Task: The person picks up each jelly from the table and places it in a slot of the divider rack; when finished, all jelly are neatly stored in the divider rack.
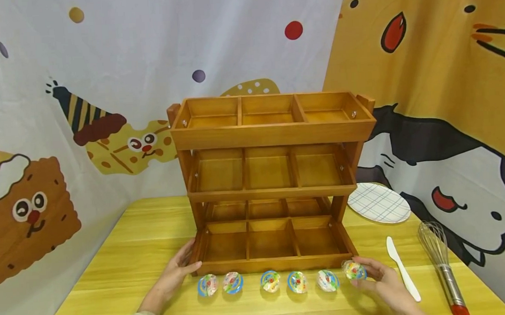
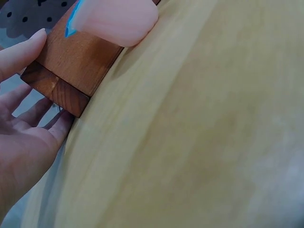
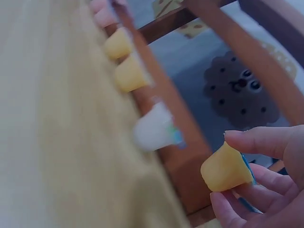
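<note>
A wooden tiered rack (image 1: pixel 276 193) with divided trays stands on the table. My left hand (image 1: pixel 171 275) grips its lower front left corner, thumb on the front and fingers along the side. Between the thumb and fingers of my right hand (image 1: pixel 385 283) is a yellow jelly cup (image 3: pixel 225 168) with a printed lid, held off the table by the rack's front right corner. Along the rack's front edge lies a row of several jelly cups: two pink ones (image 1: pixel 208 285) at left, two yellow ones (image 1: pixel 270 281) mid-row, and a white one (image 1: pixel 328 280) nearest my right hand.
To the right of the rack lie a white plastic knife (image 1: pixel 401 268) and a whisk (image 1: pixel 444 266) with a red handle end. A checked oval plate (image 1: pixel 379 203) sits behind them. Cartoon-printed cloth (image 1: pixel 144 49) hangs around the wooden table (image 1: pixel 125 259).
</note>
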`<state>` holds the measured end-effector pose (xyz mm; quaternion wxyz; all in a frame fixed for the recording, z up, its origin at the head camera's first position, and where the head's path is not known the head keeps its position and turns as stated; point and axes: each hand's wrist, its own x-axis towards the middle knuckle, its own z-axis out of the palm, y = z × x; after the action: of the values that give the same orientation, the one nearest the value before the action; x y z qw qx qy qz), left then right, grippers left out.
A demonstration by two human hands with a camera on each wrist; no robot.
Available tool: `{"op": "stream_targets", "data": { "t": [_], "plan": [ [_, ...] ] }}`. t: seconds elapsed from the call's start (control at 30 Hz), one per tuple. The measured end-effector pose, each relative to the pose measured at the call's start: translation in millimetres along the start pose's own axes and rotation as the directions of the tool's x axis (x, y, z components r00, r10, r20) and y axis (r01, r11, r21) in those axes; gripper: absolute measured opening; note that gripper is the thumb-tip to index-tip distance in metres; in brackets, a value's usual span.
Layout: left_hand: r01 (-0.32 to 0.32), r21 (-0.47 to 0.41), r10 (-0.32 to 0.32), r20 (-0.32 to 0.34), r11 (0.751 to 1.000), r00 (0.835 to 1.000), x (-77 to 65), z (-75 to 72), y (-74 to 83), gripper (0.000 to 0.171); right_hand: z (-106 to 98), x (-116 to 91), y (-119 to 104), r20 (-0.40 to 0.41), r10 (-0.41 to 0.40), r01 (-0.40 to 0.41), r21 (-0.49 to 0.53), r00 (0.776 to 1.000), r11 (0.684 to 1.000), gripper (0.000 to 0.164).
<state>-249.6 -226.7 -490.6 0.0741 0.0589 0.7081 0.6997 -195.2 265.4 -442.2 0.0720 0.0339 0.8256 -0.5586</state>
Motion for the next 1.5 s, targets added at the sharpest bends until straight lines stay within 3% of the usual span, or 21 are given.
{"op": "stream_targets", "data": {
  "t": [0.17,0.33,0.57,0.77,0.93,1.17,1.37,1.5],
  "plan": [
    [-0.012,0.037,0.012,0.004,0.999,1.000,-2.9,-4.9,-0.8,0.075,1.2,10.1,-29.3,0.021,-0.046,0.046,0.031,0.999,0.998,0.066],
    [0.005,0.040,-0.005,-0.009,0.999,1.000,-8.5,-8.5,0.9,0.075,26.1,28.2,-59.7,0.051,-0.125,0.120,0.095,0.991,0.988,0.064],
    [0.024,0.005,-0.024,-0.016,1.000,1.000,-14.2,-13.1,0.5,0.076,96.6,55.1,-103.9,0.033,-0.191,0.177,0.246,0.981,0.953,0.054],
    [0.037,0.019,-0.036,-0.025,0.999,0.999,-19.5,-18.2,2.1,0.075,167.1,86.0,-132.9,0.096,-0.243,0.199,0.330,0.965,0.923,0.052],
    [0.024,0.031,-0.024,-0.009,0.999,1.000,-19.1,-19.6,3.6,0.075,220.3,104.6,-141.8,0.110,-0.242,0.198,0.310,0.964,0.930,0.049],
    [0.049,0.028,-0.048,-0.023,0.998,0.999,-18.9,-15.9,8.8,0.075,283.1,105.3,-146.7,0.124,-0.132,0.096,0.263,0.983,0.960,0.048],
    [0.034,0.026,-0.035,0.031,0.999,0.999,-7.0,-5.1,11.7,0.075,298.6,109.3,-140.2,0.018,-0.071,0.069,0.098,0.997,0.993,0.051],
    [0.025,0.007,-0.025,0.056,1.000,0.998,-4.1,-1.4,8.4,0.075,300.4,112.8,-133.5,0.000,-0.063,0.063,0.013,0.998,0.998,0.051]
  ]
}}
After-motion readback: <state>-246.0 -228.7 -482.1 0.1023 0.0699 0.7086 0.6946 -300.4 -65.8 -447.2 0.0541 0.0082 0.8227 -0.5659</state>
